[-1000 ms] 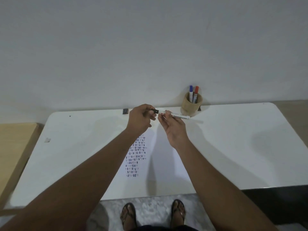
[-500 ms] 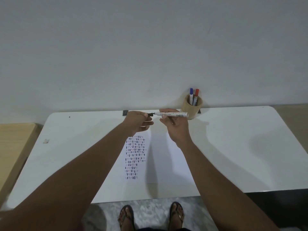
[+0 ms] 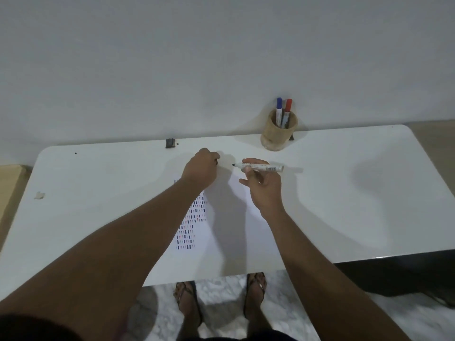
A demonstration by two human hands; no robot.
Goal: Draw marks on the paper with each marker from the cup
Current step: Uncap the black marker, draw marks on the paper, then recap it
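Note:
My right hand (image 3: 262,185) grips a white marker (image 3: 261,167) that lies level, its bare black tip pointing left. My left hand (image 3: 200,168) is closed around the marker's black cap (image 3: 216,162), of which only a sliver shows, a short gap left of the tip. Both hands hover over the far end of the white paper (image 3: 221,230), which carries rows of short coloured marks (image 3: 190,225) on its left part. A tan cup (image 3: 279,132) at the back of the table holds a blue-capped marker (image 3: 279,108) and a red-capped marker (image 3: 288,107).
The white table (image 3: 344,193) stands against a plain wall. A small dark object (image 3: 170,143) lies at its back edge and a scrap of tape (image 3: 39,195) near the left edge. A wooden surface (image 3: 9,183) adjoins on the left. My sandalled feet (image 3: 221,299) show below.
The cap has come off the marker. My left hand drew away to the left with the cap, and my right hand now holds the uncapped marker apart from it.

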